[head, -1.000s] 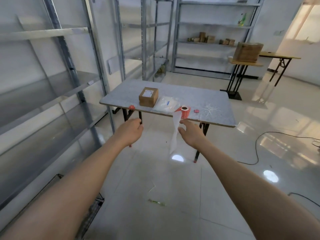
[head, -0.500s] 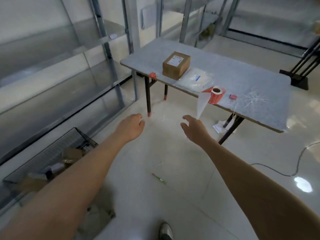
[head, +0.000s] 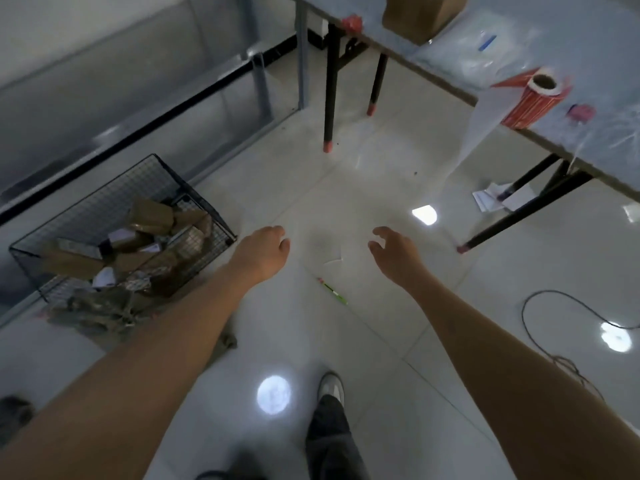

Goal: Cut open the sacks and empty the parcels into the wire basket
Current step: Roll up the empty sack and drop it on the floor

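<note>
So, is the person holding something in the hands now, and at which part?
Nothing is held. The left hand and the right hand are both empty, fingers loosely curled, above the floor. The green pen lies on the floor, untouched.

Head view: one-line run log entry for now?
left hand: empty | right hand: empty | basket: holds parcels | green pen: on floor

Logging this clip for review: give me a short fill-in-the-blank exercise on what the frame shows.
1. Both hands, left hand and right hand, are open and hold ____.
2. The brown parcels lie inside the ____ basket.
3. The red label roll sits on the ____.
4. The green pen lies on the ____.

Missing words: nothing; wire; table; floor
</note>
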